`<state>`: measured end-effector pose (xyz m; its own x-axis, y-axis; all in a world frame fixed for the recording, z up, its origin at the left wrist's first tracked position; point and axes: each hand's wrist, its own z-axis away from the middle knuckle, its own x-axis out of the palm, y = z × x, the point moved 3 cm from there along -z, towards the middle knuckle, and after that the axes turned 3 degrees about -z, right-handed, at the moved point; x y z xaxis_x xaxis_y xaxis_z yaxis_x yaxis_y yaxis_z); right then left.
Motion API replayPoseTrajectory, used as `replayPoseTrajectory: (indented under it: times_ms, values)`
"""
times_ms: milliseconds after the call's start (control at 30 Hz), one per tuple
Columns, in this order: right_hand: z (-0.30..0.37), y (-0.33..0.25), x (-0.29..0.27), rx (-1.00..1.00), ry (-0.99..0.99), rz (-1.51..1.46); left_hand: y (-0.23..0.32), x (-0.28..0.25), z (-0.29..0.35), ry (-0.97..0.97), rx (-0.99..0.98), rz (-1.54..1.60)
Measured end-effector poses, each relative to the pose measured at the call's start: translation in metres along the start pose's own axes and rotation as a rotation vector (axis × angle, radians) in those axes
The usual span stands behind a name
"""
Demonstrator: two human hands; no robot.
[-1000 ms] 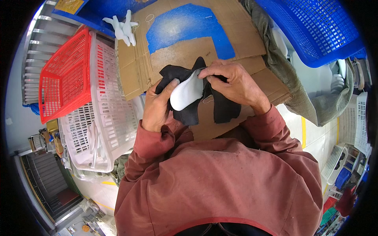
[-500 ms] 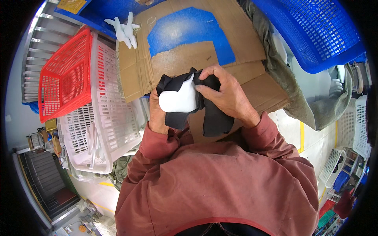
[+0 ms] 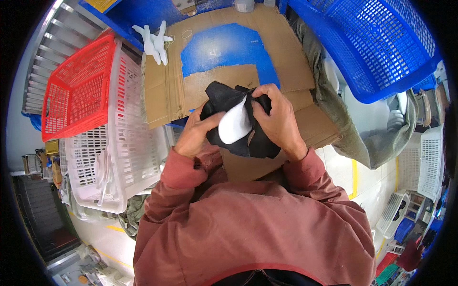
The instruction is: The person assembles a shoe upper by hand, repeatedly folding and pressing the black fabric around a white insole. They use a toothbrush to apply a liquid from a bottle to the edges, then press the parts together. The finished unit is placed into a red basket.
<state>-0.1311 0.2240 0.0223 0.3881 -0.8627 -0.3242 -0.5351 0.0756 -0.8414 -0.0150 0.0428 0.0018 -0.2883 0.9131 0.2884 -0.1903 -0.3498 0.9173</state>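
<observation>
Both my hands hold a black fabric piece [image 3: 224, 97] wrapped around a smooth white oval form [image 3: 234, 125], above a cardboard-covered blue table [image 3: 229, 47]. My left hand [image 3: 195, 132] grips the fabric from the left and below, with its thumb pressed on the white form. My right hand [image 3: 275, 118] clasps the fabric from the right, fingers curled over its top edge. The lower black flap hangs down between my wrists.
A red crate [image 3: 76, 86] sits nested in a white crate [image 3: 109, 157] at my left. A large blue basket [image 3: 367, 43] stands at the upper right over a grey-green cloth [image 3: 343, 124]. Two white forms [image 3: 155, 40] lie on the cardboard's far-left corner.
The black fabric and white form have shifted slightly in my grip; my left thumb now lies across the white form and the right hand has closed tighter over the top.
</observation>
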Motion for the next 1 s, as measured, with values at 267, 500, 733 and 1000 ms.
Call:
replayPoseTrajectory:
  times_ms: [267, 500, 733, 1000]
  values:
    - [0.011, -0.031, 0.012, -0.247, -0.211, 0.373, 0.060, 0.028, 0.041, 0.038, 0.433, -0.958]
    - [0.025, -0.049, 0.022, -0.466, -0.182, 0.373, 0.027, 0.042, 0.032, 0.253, 0.451, -1.213]
    - [0.004, -0.041, 0.030, -0.255, -0.166, 0.172, 0.014, 0.030, -0.003, 0.388, 0.736, -0.985]
    - [-0.064, 0.033, 0.042, 0.599, -0.243, -0.760, 0.035, 0.013, -0.091, 0.315, 0.673, -1.024]
